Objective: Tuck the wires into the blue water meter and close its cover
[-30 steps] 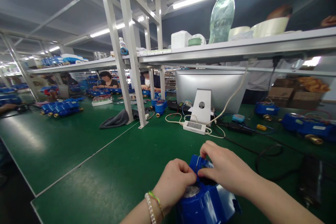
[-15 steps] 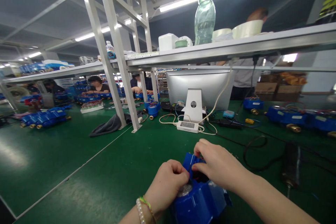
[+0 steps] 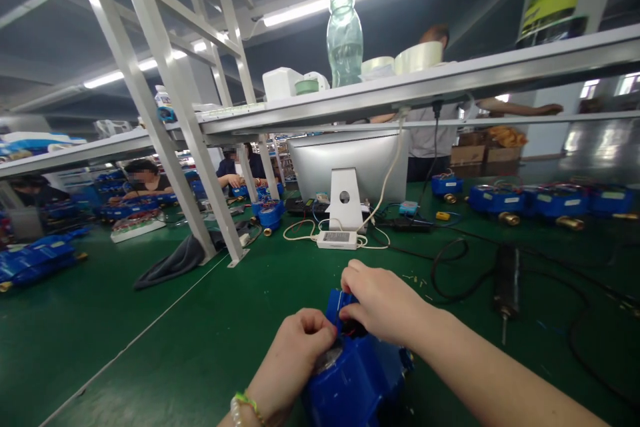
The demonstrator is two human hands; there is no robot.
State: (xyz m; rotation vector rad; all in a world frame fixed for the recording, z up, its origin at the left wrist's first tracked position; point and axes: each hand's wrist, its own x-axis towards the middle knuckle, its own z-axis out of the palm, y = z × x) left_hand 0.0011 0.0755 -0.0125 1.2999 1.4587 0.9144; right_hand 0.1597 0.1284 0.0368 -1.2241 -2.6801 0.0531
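A blue plastic meter housing lies low in front of me on the green bench, with a raised blue flap on its far side. Dark and red wires show in the opening under my right hand. My left hand is closed in a pinch by the flap's near left edge; what sits between its fingertips is hidden. Curled over the flap from the right, my right hand has its thumb and fingers closed on it. Beside my left fingers, a round clear window shows partly.
A white power adapter and the back of a monitor stand ahead. An electric screwdriver with a black cable lies at right. More blue meters line the back right. Metal posts rise at left. Other people are beyond.
My view has swung to the right, so the bench and shelf appear further left. Both hands keep nearly the same hold at the blue housing.
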